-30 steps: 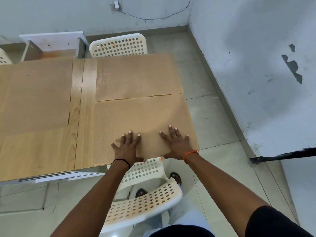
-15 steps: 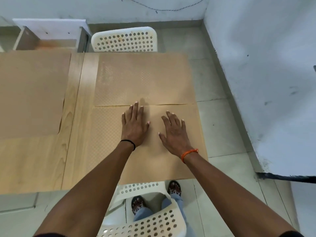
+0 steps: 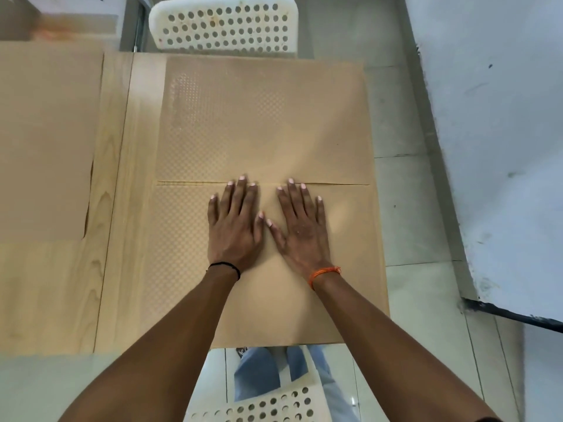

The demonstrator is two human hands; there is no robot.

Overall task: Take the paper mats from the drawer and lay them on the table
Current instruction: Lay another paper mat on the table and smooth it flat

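Note:
Two tan dotted paper mats lie flat on the right part of the wooden table [image 3: 115, 208]: a near mat [image 3: 182, 263] and a far mat [image 3: 262, 117], edges meeting at a thin seam. My left hand [image 3: 234, 229] and my right hand [image 3: 300, 229] rest palm-down side by side on the near mat, fingers spread, fingertips at the seam. Neither hand grips anything. A third paper mat [image 3: 45, 138] lies on the table's left part. The drawer is not visible.
A white perforated plastic chair [image 3: 224, 25] stands behind the table's far edge. Another white perforated chair [image 3: 265, 403] is under me at the near edge, with my legs beside it. Tiled floor and a pale wall [image 3: 493, 147] are to the right.
Both hands slid forward over the near mat from its front edge to the seam with the far mat. My view moved closer and more directly over the table.

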